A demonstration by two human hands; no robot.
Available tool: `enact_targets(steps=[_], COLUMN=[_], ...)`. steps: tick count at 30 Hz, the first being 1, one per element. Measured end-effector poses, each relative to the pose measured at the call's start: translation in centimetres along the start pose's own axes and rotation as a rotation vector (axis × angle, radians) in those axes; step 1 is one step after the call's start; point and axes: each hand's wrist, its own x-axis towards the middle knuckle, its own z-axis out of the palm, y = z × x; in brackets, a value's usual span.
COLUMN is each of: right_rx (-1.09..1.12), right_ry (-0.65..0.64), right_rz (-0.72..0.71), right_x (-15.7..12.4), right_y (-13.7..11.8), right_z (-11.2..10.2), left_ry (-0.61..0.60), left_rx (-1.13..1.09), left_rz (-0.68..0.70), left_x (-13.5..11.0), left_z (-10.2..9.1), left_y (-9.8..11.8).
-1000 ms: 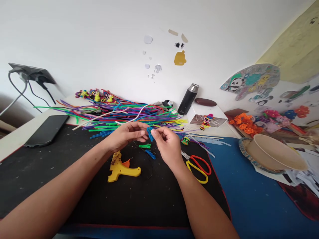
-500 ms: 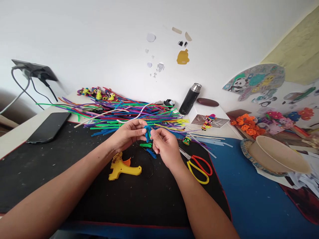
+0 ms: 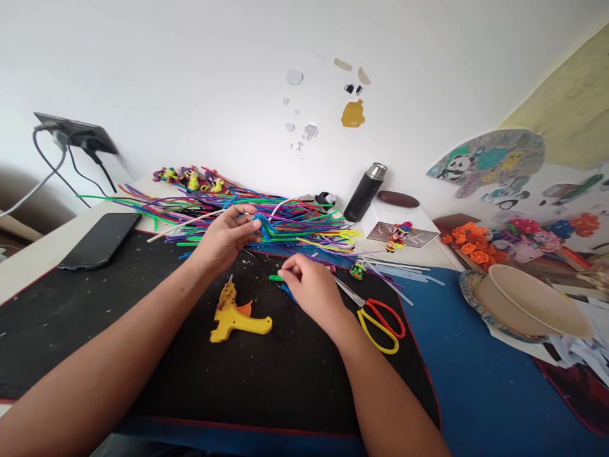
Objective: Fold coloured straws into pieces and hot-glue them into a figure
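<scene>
My left hand (image 3: 229,236) is raised over the mat, thumb and fingers pinching a small blue and green bundle of bent pipe cleaner (image 3: 263,226). Lower and to the right, my right hand (image 3: 309,285) is closed, its fingertips at the right end of a short green pipe-cleaner piece (image 3: 275,278) on the mat. A folded blue pipe-cleaner piece (image 3: 288,292) lies just below, partly hidden by my right hand. A yellow hot glue gun (image 3: 240,317) rests below my left hand. Scissors (image 3: 375,320) with red and yellow handles lie right of my right hand.
A heap of coloured pipe cleaners (image 3: 214,212) spreads behind the hands. A phone (image 3: 99,241) lies at left. A black flask (image 3: 365,193), a white box (image 3: 406,222), small pipe-cleaner figures (image 3: 358,270) and a bowl (image 3: 533,295) stand at right. A thin black cord crosses the mat.
My hands have parted. My left hand has moved up and left with the blue and green bundle; my right hand has let go of it and come down to the green piece.
</scene>
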Motion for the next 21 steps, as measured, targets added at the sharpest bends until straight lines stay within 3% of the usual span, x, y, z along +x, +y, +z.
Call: enact_targets(steps=[3, 21], right_rx=[-0.214, -0.474], right_ry=[-0.029, -0.149], right_rz=[-0.059, -0.022], right_x=[-0.1, 0.3], right_y=[0.1, 0.5], right_z=[0.7, 2.1], left_ry=[-0.025, -0.095], left_rx=[0.037, 0.199], left_rz=[0.011, 0.029], left_x=[-0.1, -0.6], left_z=[0.1, 0.8], left_y=[-0.1, -0.7])
